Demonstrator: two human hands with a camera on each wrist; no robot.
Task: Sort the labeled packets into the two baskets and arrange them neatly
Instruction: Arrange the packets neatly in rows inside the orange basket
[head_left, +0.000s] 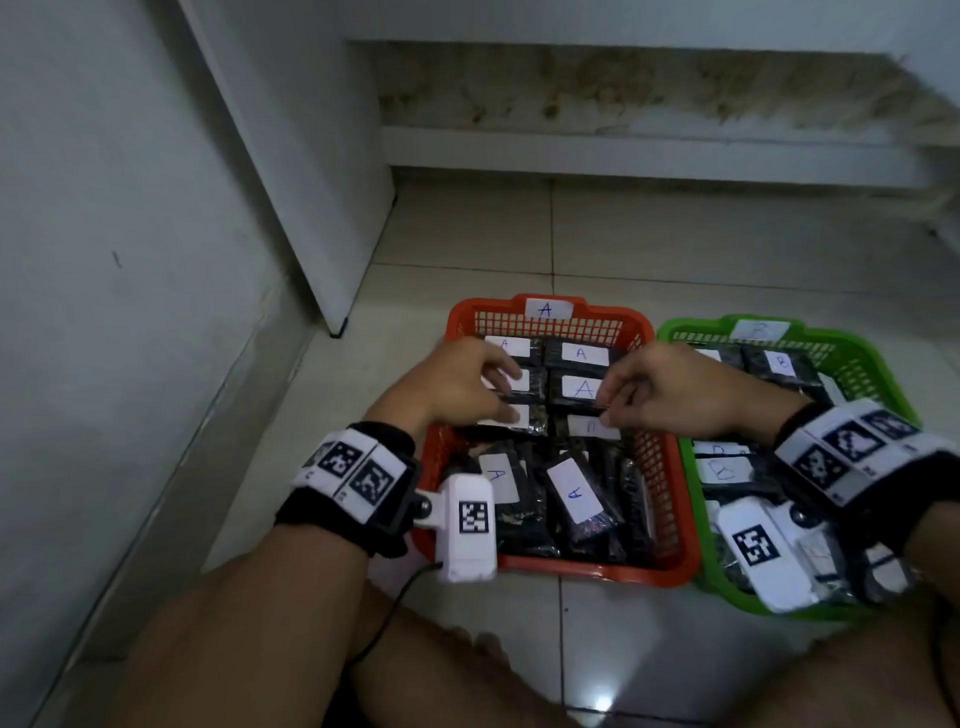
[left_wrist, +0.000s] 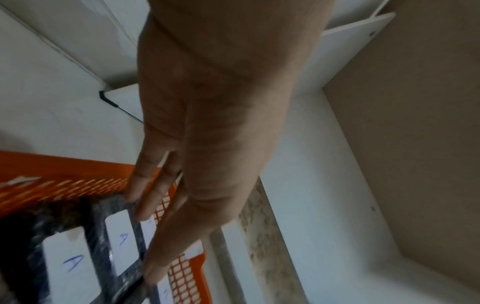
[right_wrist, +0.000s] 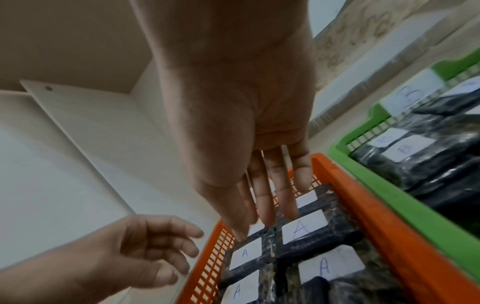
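Note:
An orange basket (head_left: 571, 565) tagged A holds black packets with white A labels (head_left: 583, 387). The far ones lie in two tidy columns; nearer ones (head_left: 574, 493) lie loose and tilted. My left hand (head_left: 506, 395) hovers over the left column, fingers relaxed and fingertips (left_wrist: 139, 207) touching a packet's edge. My right hand (head_left: 605, 400) reaches over the right column with straight fingers (right_wrist: 266, 214) touching the packets there. Neither hand holds a packet. Beside it on the right, a green basket (head_left: 690, 462) tagged B holds B-labelled packets (head_left: 779, 364).
A white cabinet panel (head_left: 311, 208) stands to the left of the baskets, and a stained low wall step (head_left: 649, 98) runs behind them. Tiled floor (head_left: 467, 234) lies between. My bare legs (head_left: 260, 649) are in front of the baskets.

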